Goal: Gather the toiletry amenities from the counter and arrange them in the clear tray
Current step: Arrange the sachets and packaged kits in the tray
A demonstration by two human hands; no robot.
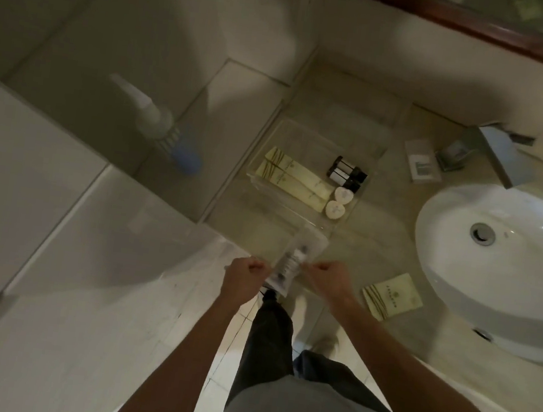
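A clear tray (280,131) sits on the beige counter left of the sink. Inside it lie two long cream boxes (292,182), two small dark-capped bottles (345,174) and two round white soaps (338,202). Just in front of the tray, over the counter's front edge, I hold a clear plastic packet (294,260) with a small item inside. My left hand (243,280) pinches its left side and my right hand (329,281) pinches its right side. A flat cream packet (390,299) lies on the counter by the sink, and a white-grey packet (421,160) lies near the tap.
A white round basin (511,265) fills the right side, with a metal tap (491,155) behind it. A blurred spray bottle with a blue part (160,125) shows on the left against the wall tiles. A dark-framed mirror (493,31) runs along the top right.
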